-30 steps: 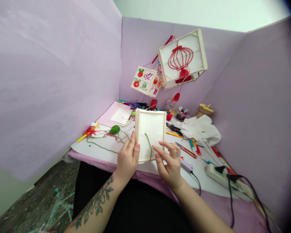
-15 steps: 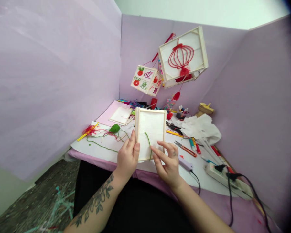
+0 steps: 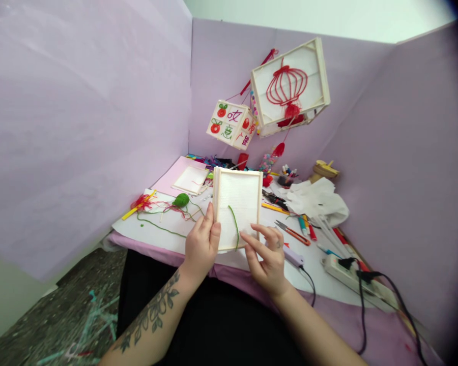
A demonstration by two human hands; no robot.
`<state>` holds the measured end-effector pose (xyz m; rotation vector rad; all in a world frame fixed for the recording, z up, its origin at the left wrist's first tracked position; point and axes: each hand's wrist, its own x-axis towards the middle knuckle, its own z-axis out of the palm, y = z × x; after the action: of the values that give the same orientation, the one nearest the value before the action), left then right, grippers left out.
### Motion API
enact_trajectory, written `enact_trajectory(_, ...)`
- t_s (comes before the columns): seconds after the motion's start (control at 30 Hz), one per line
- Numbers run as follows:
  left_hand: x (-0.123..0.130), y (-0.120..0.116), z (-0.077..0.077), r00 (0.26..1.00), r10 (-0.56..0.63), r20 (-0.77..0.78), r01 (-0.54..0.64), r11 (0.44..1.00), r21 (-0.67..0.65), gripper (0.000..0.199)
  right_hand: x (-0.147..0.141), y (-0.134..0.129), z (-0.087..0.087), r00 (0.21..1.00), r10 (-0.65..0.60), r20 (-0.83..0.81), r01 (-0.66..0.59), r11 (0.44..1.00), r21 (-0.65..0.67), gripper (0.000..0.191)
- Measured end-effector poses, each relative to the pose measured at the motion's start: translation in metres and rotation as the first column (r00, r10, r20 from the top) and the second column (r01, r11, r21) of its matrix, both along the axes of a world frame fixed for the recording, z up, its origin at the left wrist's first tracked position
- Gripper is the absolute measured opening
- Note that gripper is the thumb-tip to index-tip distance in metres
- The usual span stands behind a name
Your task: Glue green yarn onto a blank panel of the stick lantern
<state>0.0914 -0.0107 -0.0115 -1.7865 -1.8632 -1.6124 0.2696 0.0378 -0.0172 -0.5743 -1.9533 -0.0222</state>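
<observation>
Two hands: both bare, at the near edge of the tabletop (image 3: 164, 239), one on each side of a frame.
Left hand (image 3: 200, 246): grip closed on the frame's left edge, thumb on the front face, fingers behind it.
Right hand (image 3: 267, 255): fingers loosely spread, index fingertip (image 3: 242, 235) touching the frame's face near its lower right, just beside the green strand; nothing clasped.
Frame (image 3: 238, 201): pale wooden border around a white mesh panel, held upright above the tabletop's near edge, face toward the camera.
Green strand (image 3: 235, 224): lies on the panel, curving from mid-panel down to the lower edge.
Left of frame: green yarn ball (image 3: 180, 200) with loose green and red threads beside it on white paper.
Far left: second flat frame (image 3: 191, 180) lying on a pink sheet.
Right of frame: scissors (image 3: 292, 233), markers (image 3: 305, 226), crumpled white cloth (image 3: 317, 202).
Near right: glue gun (image 3: 292, 255) just beside the right hand; power strip (image 3: 351, 279) with black cables.
Above: two hanging lanterns, a small one (image 3: 232, 124) with red and green motifs, a larger one (image 3: 290, 87) with a red lantern drawing.
</observation>
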Motion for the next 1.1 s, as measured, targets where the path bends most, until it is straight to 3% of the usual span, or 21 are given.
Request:
enact_trajectory(0.33,0.0,0.0,0.0,1.0,0.009,-0.005,-0.009,1.0,-0.016,0.052,0.003,-0.004,-0.003,0.999,0.015,0.052,-0.014,1.0,-0.023,0.033)
enact_trajectory(0.67,0.0,0.001,0.0,1.0,0.001,0.001,-0.001,1.0,-0.005,0.052,0.007,-0.013,-0.009,1.0,0.023,-0.012,-0.024,0.995,-0.096,0.02)
enact_trajectory(0.83,0.0,0.001,0.0,1.0,0.001,-0.003,-0.001,1.0,-0.013,0.053,0.003,-0.016,-0.009,0.998,0.032,0.06,-0.027,0.996,-0.079,0.025)
enact_trajectory(1.1,-0.001,0.002,0.0,1.0,-0.001,-0.003,0.001,1.0,-0.016,0.053,0.005,-0.014,-0.012,0.999,0.014,0.034,-0.011,0.994,-0.105,0.021)
